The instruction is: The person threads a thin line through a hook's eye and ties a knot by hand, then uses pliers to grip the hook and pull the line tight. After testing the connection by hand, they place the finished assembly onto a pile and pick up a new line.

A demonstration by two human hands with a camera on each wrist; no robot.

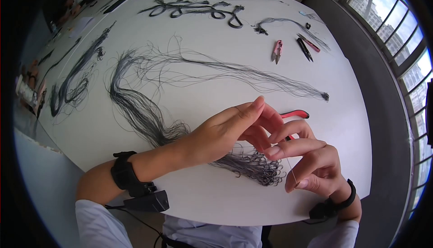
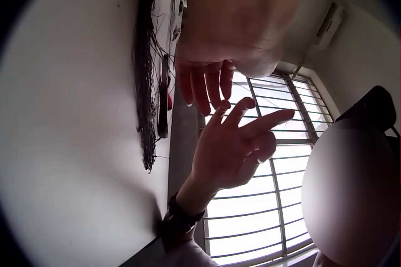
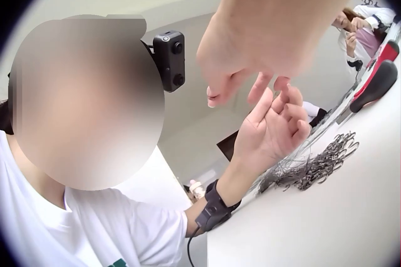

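My right hand (image 1: 315,162) pinches a thin line (image 1: 291,169) between thumb and index finger, its other fingers stretched toward the left hand. My left hand (image 1: 239,124) is raised beside it, palm turned to the right, fingers loosely straight and fingertips close to the right hand's. In the right wrist view the left hand (image 3: 266,132) shows its fingers slightly bent. Below both hands a bundle of fish hooks (image 1: 266,171) lies on the table, its dark lines (image 1: 140,112) running away to the left. Whatever is at the pinched line's end is too small to tell.
A red-and-black-handled tool (image 1: 295,113) lies behind the hands. Pink thread snips (image 1: 277,50) and black-tipped tweezers (image 1: 304,49) lie at the right. More line bundles (image 1: 198,9) spread over the white table (image 1: 216,45). Other people sit at the far side. A barred window (image 1: 397,27) stands at right.
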